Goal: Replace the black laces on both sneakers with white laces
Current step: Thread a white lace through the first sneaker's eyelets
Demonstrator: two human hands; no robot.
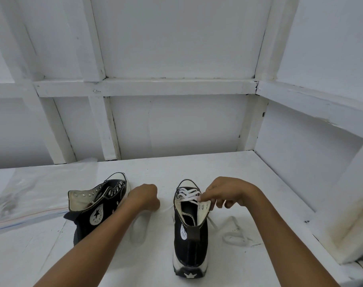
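Lower centre, the half-laced sneaker stands heel toward the viewer, toe up-frame. The right hand pinches the lace at the sneaker's right eyelets. The left hand, just left, curls round the other end.

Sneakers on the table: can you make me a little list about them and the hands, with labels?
left sneaker: tipped on its side, eyelets empty
right sneaker: upright, heel nearest, lower eyelets laced
white lace: loose ends lie on the table on both sides
left hand: curled, seems to hold one lace end
right hand: pinches lace by an upper eyelet
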